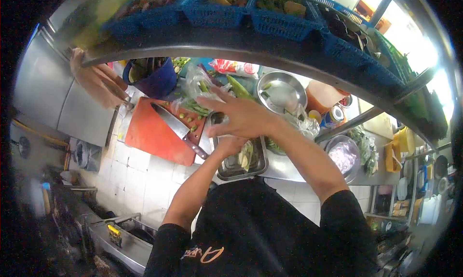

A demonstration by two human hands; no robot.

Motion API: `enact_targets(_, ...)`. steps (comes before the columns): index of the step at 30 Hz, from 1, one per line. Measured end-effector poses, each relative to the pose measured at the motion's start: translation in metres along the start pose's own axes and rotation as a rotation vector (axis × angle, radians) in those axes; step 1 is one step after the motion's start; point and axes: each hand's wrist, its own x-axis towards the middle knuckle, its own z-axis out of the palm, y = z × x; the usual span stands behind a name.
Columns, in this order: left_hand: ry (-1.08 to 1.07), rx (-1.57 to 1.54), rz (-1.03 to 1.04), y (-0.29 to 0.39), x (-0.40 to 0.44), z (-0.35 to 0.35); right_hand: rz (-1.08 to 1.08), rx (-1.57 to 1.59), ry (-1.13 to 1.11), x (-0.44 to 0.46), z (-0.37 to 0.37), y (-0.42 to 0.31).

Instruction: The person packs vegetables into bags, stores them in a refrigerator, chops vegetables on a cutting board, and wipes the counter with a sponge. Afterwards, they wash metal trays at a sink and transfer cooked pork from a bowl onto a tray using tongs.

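Note:
My right hand (238, 115) is raised above a metal tray (264, 167), its fingers spread and nothing visible in them. My left hand (232, 144) is lower, over the tray and partly covered by my right hand; its fingers are hidden. Pale green vegetable pieces (245, 156) lie in the tray beside my left hand. To the left, a knife (171, 122) with a dark handle rests on a red cutting board (152, 134), near small cut green pieces (194, 120). Just beyond my right fingertips is a clear plastic bag (195, 79) with green vegetables.
A steel bowl (282, 86) stands behind the tray, with an opened can (333, 116) to its right. A blue bucket (156, 81) is at the back left. Overhead runs a shelf edge (193, 51) carrying blue baskets (284, 23). Another bowl (343, 154) sits near my right forearm.

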Motion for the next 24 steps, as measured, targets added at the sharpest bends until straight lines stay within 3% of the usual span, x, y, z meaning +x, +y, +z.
enact_targets(2, 0.056, -0.089, -0.184, 0.035, 0.004, -0.014, 0.032, -0.044, 0.091, -0.001, 0.0, 0.01)
enact_targets(5, 0.025, -0.128, -0.196, 0.05, 0.004, -0.016, 0.186, -0.066, 0.185, -0.012, -0.006, 0.021)
enact_targets(7, 0.016, -0.143, -0.168, 0.062, 0.004, -0.022, 0.18, -0.05, 0.22, -0.021, -0.007, 0.028)
enact_targets(11, 0.055, 0.148, 0.134, 0.029, -0.006, -0.004, 0.121, -0.109, 0.281, -0.037, -0.001, 0.06)
enact_targets(14, 0.093, 0.177, 0.042, 0.039, -0.011, -0.003, 0.117, -0.089, 0.137, -0.053, 0.006, 0.078)
enact_targets(17, -0.028, 0.23, 0.049, -0.021, -0.025, 0.013, 0.091, -0.072, -0.073, -0.07, -0.003, 0.071)
enact_targets(18, 0.079, 0.122, -0.03, 0.041, -0.01, -0.019, 0.104, -0.136, -0.163, -0.074, -0.001, 0.072)
enact_targets(20, -0.22, 0.014, -0.252, 0.085, 0.005, -0.049, 0.125, -0.262, -0.339, -0.08, 0.003, 0.075)
enact_targets(22, -0.434, -0.266, -0.414, 0.121, 0.009, -0.075, -0.071, -0.24, -0.237, -0.084, 0.005, 0.101)
enact_targets(23, -0.34, -0.411, -0.465, 0.131, 0.005, -0.079, -0.169, -0.226, -0.187, -0.086, 0.004, 0.114)
enact_targets(24, -0.242, -0.554, -0.513, 0.14, -0.003, -0.08, -0.132, -0.016, -0.147, -0.089, -0.003, 0.118)
